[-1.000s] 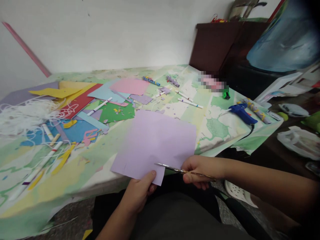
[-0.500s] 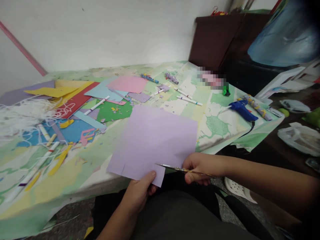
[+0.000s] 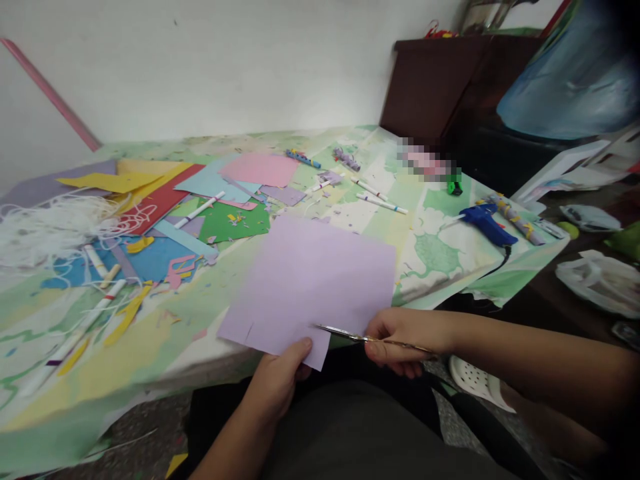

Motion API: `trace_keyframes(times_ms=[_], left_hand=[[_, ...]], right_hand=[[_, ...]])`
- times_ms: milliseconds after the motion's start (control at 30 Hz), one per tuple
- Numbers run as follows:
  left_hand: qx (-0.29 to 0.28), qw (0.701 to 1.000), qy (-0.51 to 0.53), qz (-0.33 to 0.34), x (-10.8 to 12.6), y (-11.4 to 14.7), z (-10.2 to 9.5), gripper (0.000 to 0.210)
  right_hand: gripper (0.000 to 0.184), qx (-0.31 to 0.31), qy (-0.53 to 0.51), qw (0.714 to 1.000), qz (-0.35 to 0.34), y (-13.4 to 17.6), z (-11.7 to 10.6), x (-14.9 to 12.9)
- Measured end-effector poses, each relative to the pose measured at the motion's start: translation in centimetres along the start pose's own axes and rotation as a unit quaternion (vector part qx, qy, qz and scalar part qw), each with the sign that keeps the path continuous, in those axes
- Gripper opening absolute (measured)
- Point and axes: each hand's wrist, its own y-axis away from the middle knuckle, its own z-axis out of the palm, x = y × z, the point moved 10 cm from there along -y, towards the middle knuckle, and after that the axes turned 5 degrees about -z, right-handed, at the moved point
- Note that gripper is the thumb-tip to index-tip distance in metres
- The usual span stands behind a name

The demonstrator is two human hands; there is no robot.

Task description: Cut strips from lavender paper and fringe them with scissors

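Note:
A large sheet of purple paper [image 3: 320,280] lies over the table's front edge, its near side overhanging toward my lap. My left hand [image 3: 285,370] pinches that near edge, thumb on top and fingers underneath. In my right hand [image 3: 400,340] is a pair of scissors [image 3: 345,333], its blades pointing left into the paper just right of my left thumb. The paper has a cut where the blades sit, and a second short slit shows near its left corner. My right fingers wrap the scissor handles, which are partly hidden.
Left on the patterned tablecloth [image 3: 165,353] are white string [image 3: 55,227], coloured paper, yellow scraps and several markers. A blue glue gun [image 3: 487,223] with a cord lies at right, beside a decorated purple roll [image 3: 520,220]. Behind stands a dark cabinet [image 3: 430,87].
The view has shifted slightly, so the table items sit a little lower and further right. Both hands keep their hold on the paper and scissors, with the blades at nearly the same spot.

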Motion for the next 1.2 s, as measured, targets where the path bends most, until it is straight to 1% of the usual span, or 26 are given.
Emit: trace_keyframes(times_ms=[100, 200, 300, 400, 567, 700, 800, 900, 967, 1200], left_hand=[[0.003, 1.0, -0.023, -0.003, 0.0, 0.0, -0.2, 0.015], [0.006, 0.998, -0.066, 0.004, 0.2, 0.1, -0.2, 0.014], [-0.009, 0.995, -0.101, 0.015, 0.3, 0.3, 0.3, 0.011], [-0.018, 0.993, -0.118, 0.011, 0.2, 0.4, 0.6, 0.01], [-0.09, 0.992, -0.085, -0.013, -0.3, 0.7, 1.9, 0.011], [-0.092, 0.994, -0.059, -0.031, -0.7, 0.9, 1.6, 0.01], [-0.13, 0.989, -0.056, -0.051, -1.3, 0.7, 1.8, 0.012], [-0.167, 0.983, -0.048, -0.053, -1.6, 0.4, 2.0, 0.013], [-0.173, 0.983, -0.039, -0.051, -1.6, 0.3, 1.9, 0.014], [-0.152, 0.986, -0.032, -0.057, -1.4, 0.0, 1.0, 0.014]], right_hand=[[0.055, -0.006, -0.016, 1.0, 0.013, 0.2, 0.4, -0.1], [0.057, -0.007, -0.02, 1.0, 0.0, 0.4, 0.8, -0.5], [0.057, -0.008, -0.014, 1.0, -0.011, 0.5, 1.0, -0.9], [0.056, -0.005, -0.011, 1.0, -0.004, 0.4, 1.1, -0.9], [0.062, -0.001, -0.012, 1.0, 0.018, 0.2, 1.4, -1.3], [0.064, -0.003, 0.008, 1.0, 0.024, 0.1, 1.5, -2.4], [0.063, -0.01, 0.025, 0.999, 0.024, -0.1, 1.6, -3.1], [0.064, -0.013, 0.027, 0.999, 0.019, -0.5, 1.7, -3.5], [0.063, -0.012, 0.022, 1.0, 0.011, -0.8, 1.8, -3.7], [0.06, 0.004, 0.042, 0.999, 0.002, -1.8, 1.6, -3.6]])
